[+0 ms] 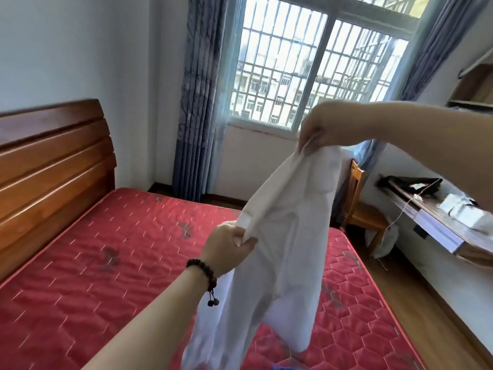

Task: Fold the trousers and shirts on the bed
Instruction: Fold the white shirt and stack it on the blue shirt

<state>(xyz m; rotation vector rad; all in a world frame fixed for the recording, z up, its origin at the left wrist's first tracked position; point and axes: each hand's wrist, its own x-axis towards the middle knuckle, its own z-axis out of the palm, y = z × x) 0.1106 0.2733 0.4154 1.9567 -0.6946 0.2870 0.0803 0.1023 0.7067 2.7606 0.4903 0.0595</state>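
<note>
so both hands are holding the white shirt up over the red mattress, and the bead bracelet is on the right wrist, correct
Not quite: the head view shows the bead bracelet on the left wrist. The rest holds: the left hand and right hand grip the white shirt, lifted above the red mattress.

Wide bed (80, 263) with a red quilted mattress stitched in a hexagon pattern, marked by several dark smudges, backed by a slatted reddish-brown wooden headboard (50, 166) against the left wall. Small blue item (283, 367) at the near edge of the mattress, mostly hidden, possibly cloth. Brown wooden plank floor (416, 295) to the right of the bed, bearing a light wooden chair (360, 206) near the far corner. Long wooden desk (437, 231) along the right wall, carrying a black flat object (408, 182), a white cord and pale packages (464, 209).
</note>
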